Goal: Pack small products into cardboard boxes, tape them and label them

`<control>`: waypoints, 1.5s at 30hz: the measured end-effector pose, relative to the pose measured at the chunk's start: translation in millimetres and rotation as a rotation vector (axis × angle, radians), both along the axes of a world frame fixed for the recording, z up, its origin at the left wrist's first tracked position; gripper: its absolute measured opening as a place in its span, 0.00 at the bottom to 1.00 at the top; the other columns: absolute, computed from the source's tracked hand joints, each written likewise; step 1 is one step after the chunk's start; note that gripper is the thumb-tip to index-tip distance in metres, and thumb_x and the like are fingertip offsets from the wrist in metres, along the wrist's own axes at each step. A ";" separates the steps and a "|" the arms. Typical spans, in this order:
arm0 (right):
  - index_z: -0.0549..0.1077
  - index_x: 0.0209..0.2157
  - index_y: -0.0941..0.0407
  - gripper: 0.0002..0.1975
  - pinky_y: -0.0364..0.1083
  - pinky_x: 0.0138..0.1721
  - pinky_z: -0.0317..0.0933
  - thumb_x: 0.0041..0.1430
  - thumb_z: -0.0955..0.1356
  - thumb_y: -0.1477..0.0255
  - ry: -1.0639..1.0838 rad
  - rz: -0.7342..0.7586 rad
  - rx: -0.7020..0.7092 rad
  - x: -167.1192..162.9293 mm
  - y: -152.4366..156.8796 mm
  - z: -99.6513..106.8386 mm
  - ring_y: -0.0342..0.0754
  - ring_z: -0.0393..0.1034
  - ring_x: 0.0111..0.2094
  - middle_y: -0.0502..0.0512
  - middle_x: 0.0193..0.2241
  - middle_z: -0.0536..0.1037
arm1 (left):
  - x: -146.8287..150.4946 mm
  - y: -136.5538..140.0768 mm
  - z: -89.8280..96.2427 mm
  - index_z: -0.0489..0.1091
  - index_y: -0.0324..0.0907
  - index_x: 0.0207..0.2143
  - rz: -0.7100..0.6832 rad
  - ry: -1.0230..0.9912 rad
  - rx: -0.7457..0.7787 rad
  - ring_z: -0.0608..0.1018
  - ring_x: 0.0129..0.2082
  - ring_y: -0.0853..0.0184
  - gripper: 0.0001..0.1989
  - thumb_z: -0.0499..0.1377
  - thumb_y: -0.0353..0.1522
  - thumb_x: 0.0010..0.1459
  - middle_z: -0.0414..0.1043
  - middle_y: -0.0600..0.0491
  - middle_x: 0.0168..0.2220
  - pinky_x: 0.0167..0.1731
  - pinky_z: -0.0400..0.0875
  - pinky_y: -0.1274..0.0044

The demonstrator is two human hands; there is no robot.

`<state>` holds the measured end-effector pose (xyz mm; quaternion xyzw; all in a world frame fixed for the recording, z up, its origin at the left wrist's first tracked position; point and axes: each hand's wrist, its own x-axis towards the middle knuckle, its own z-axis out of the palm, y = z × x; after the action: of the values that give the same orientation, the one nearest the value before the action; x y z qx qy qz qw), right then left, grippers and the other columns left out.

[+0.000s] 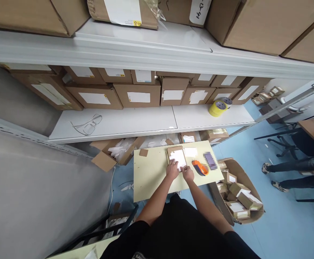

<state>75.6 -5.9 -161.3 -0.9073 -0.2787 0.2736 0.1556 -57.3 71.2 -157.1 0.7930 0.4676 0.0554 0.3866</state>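
A small brown cardboard box (170, 150) lies on the cream tabletop in front of me, with a white label (179, 157) over its upper face. My left hand (172, 169) rests on the label's lower left part, its fingers stretched out. At the label's lower right corner, my right hand (188, 174) has its fingers closed on the edge. Just right of the box sits an orange tape dispenser (200, 168). Another white paper (190, 152) is beyond the box, and a blurred purple item (210, 160) lies at the table's right.
A large carton (245, 176) full of small boxes stands right of the table (148, 180). Above, a white shelf (146, 120) carries labelled boxes, glasses (89, 126) and yellow tape rolls (217, 108). An open carton (105, 160) sits behind left. A person's legs (294, 172) show at right.
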 end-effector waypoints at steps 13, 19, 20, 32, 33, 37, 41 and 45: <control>0.74 0.39 0.53 0.14 0.45 0.36 0.69 0.61 0.64 0.58 0.221 -0.170 0.225 5.9 -47.8 1.6 0.52 0.80 0.34 0.54 0.30 0.83 | -82.1 26.8 -20.9 0.66 0.49 0.67 0.211 -0.115 -0.194 0.54 0.76 0.55 0.32 0.62 0.35 0.61 0.59 0.48 0.73 0.70 0.56 0.66; 0.78 0.48 0.55 0.25 0.47 0.47 0.70 0.60 0.67 0.51 0.410 -0.062 0.344 -36.0 3.0 -1.6 0.54 0.78 0.50 0.61 0.49 0.83 | -109.1 12.9 -24.8 0.74 0.43 0.54 0.573 -0.485 -0.450 0.79 0.57 0.49 0.30 0.73 0.43 0.50 0.80 0.43 0.54 0.58 0.71 0.64; 0.79 0.45 0.54 0.25 0.47 0.47 0.70 0.59 0.67 0.49 0.453 -0.017 0.356 -45.7 10.5 -3.0 0.55 0.78 0.50 0.60 0.46 0.84 | -107.8 8.5 -24.5 0.74 0.42 0.53 0.559 -0.570 -0.487 0.81 0.53 0.51 0.31 0.74 0.43 0.48 0.82 0.43 0.51 0.55 0.73 0.64; 0.77 0.34 0.53 0.23 0.56 0.46 0.72 0.47 0.76 0.49 0.682 -0.093 0.668 -52.1 -14.2 16.7 0.56 0.78 0.39 0.56 0.37 0.83 | -103.3 -8.2 8.5 0.66 0.44 0.68 0.378 -0.793 -0.584 0.73 0.64 0.49 0.42 0.72 0.42 0.51 0.69 0.43 0.67 0.64 0.67 0.60; 0.77 0.35 0.53 0.22 0.56 0.47 0.72 0.48 0.76 0.50 0.685 -0.124 0.712 -49.6 -20.6 22.9 0.57 0.78 0.41 0.57 0.39 0.83 | -97.6 -7.2 14.9 0.65 0.44 0.69 0.345 -0.783 -0.591 0.72 0.65 0.49 0.43 0.71 0.42 0.52 0.68 0.43 0.68 0.65 0.66 0.60; 0.77 0.40 0.52 0.23 0.56 0.52 0.73 0.50 0.77 0.51 0.668 -0.243 0.938 -34.6 -42.8 51.6 0.59 0.75 0.54 0.59 0.53 0.81 | -60.2 -1.4 43.2 0.58 0.45 0.73 0.206 -0.752 -0.649 0.72 0.66 0.50 0.48 0.71 0.44 0.53 0.64 0.45 0.70 0.64 0.69 0.62; 0.78 0.47 0.51 0.23 0.58 0.54 0.72 0.56 0.75 0.52 0.532 -0.336 1.057 -2.2 -67.1 86.2 0.60 0.75 0.55 0.60 0.53 0.81 | -3.6 -1.2 79.0 0.57 0.47 0.73 0.049 -0.748 -0.635 0.73 0.65 0.50 0.48 0.71 0.45 0.54 0.63 0.47 0.71 0.63 0.71 0.63; 0.79 0.48 0.52 0.22 0.58 0.59 0.66 0.60 0.72 0.51 0.188 -0.441 1.043 50.3 -100.4 122.2 0.60 0.73 0.57 0.61 0.53 0.81 | 73.1 -23.0 120.0 0.67 0.43 0.68 -0.033 -0.732 -0.537 0.75 0.63 0.51 0.39 0.69 0.47 0.57 0.73 0.45 0.64 0.62 0.71 0.64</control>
<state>125.9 -106.3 -39.2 -0.7189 -0.1661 0.1404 0.6602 15.8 48.1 -37.2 0.6003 0.2853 0.2027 0.7192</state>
